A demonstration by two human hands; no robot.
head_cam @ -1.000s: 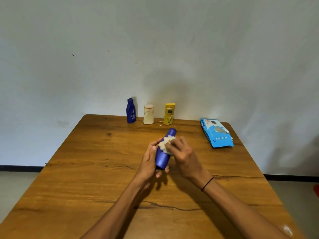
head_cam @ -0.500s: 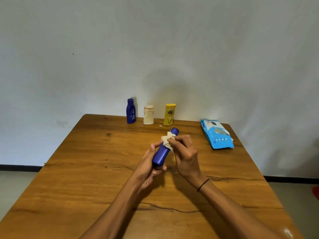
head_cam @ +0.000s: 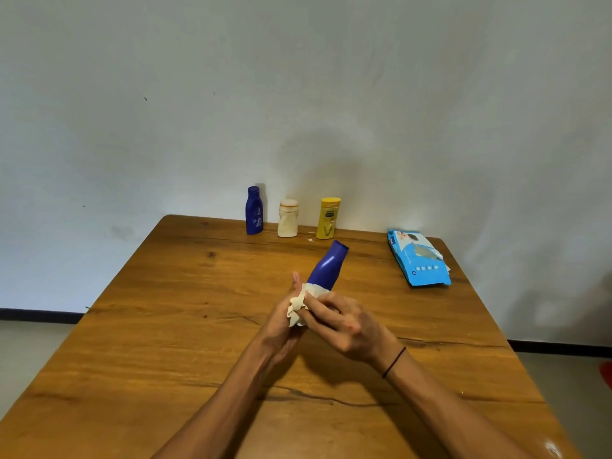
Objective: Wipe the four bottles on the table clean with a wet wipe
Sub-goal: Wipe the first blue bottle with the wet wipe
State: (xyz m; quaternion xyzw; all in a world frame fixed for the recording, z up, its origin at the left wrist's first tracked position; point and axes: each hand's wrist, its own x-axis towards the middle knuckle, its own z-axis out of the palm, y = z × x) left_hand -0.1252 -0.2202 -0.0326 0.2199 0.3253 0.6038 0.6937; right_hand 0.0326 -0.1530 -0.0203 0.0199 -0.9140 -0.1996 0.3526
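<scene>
Above the middle of the wooden table (head_cam: 172, 326) a dark blue bottle (head_cam: 328, 265) is tilted, cap end pointing away to the right. My left hand (head_cam: 281, 326) grips its lower end from the left. My right hand (head_cam: 341, 321) pinches a crumpled white wet wipe (head_cam: 299, 304) against the bottle's lower body; the bottle's base is hidden by both hands. Three bottles stand upright in a row at the far edge: a dark blue one (head_cam: 254, 210), a cream one (head_cam: 288, 218) and a yellow one (head_cam: 328, 218).
A light blue pack of wet wipes (head_cam: 419, 258) lies flat at the far right of the table. A grey wall rises right behind the far edge. Floor shows past both side edges.
The wipe in my right hand has slid from the bottle's cap end down to its lower body. The bottle's upper half is now bare, and both hands have come closer together.
</scene>
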